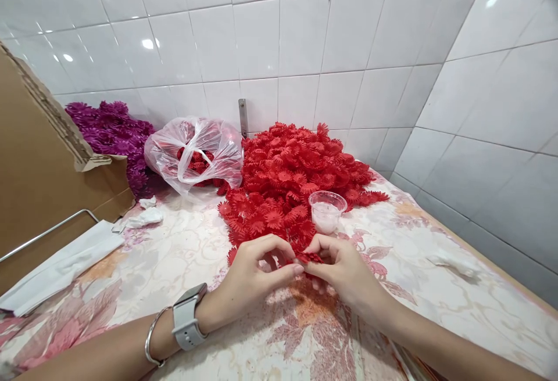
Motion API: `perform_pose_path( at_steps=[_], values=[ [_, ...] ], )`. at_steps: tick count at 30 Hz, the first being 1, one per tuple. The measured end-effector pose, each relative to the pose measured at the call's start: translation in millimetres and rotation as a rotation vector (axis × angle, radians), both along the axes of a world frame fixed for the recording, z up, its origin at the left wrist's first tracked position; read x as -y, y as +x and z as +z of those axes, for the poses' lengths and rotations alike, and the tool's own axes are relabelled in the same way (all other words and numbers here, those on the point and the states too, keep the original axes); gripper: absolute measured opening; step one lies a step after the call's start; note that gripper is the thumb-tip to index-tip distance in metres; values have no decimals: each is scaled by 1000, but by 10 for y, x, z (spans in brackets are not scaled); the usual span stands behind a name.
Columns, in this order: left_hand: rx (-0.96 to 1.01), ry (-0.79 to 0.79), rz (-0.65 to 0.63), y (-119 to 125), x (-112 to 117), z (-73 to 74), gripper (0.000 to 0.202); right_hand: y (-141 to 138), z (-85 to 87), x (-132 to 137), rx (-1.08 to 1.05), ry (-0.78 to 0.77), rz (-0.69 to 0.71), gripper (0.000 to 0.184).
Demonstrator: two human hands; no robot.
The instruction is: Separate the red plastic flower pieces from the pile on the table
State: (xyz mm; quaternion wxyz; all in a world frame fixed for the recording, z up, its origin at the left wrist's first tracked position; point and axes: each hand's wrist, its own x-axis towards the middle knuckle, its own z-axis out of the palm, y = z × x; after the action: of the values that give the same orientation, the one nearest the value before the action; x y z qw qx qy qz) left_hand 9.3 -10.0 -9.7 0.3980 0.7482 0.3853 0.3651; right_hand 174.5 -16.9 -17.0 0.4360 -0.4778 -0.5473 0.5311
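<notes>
My left hand (257, 270) and my right hand (344, 268) meet over the flowered tablecloth (183, 253), fingertips pinched together on one small red fabric flower (308, 258). The left wrist carries a white smartwatch (188, 317) and a thin bangle. Just beyond the hands lies a big heap of red fabric flowers (292, 178). A small clear plastic cup (326, 209) with something whitish inside stands at the heap's near right edge, a little above my right hand.
A clear plastic bag (196, 151) with more red flowers lies left of the heap. Purple flowers (115, 131) are piled against the wall behind a cardboard box (39, 172). White folded paper (61, 265) and crumpled scraps (146, 215) lie at left. Tiled walls close the back and right.
</notes>
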Motion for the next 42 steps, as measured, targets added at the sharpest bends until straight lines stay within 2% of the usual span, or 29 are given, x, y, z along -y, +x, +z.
perform_pose_path(
  at_steps=[3, 5, 8, 11, 16, 21, 23, 27, 30, 33, 39, 42],
  values=[
    [119, -186, -28, 9, -20, -39, 17, -10, 0, 9, 58, 121, -42, 28],
    [191, -273, -65, 12, -32, -58, 18, -5, 13, 4, 71, 145, -46, 31],
    [277, -315, -86, 10, -53, -70, 15, 10, 47, -8, 46, 37, 58, 24],
    [354, -361, -47, 10, -80, -75, 15, 16, 72, -24, -38, -11, 162, 24],
    [448, -370, 20, 29, -108, -89, 18, 23, 59, -53, -160, 8, 154, 26],
    [494, -278, 86, 27, -90, -100, 16, 86, 63, -96, -222, 11, -39, 20],
    [361, -162, 92, 21, -61, -95, 12, 101, 77, -112, -253, -9, -78, 21],
    [45, 182, 89, 11, 2, -52, 16, 88, 79, -115, -209, -51, -46, 28],
    [-7, 264, 90, 5, 34, -8, 13, 70, 34, -99, -163, -47, -42, 32],
    [-11, 190, 56, 8, 58, 17, 5, 49, -20, -74, -138, -26, -53, 38],
    [97, -84, -10, 36, 35, -34, 14, 20, -26, -16, -48, 47, -6, 45],
    [150, -139, -50, 29, 5, -70, 14, 27, -14, -3, -7, 43, 16, 45]
  ],
)
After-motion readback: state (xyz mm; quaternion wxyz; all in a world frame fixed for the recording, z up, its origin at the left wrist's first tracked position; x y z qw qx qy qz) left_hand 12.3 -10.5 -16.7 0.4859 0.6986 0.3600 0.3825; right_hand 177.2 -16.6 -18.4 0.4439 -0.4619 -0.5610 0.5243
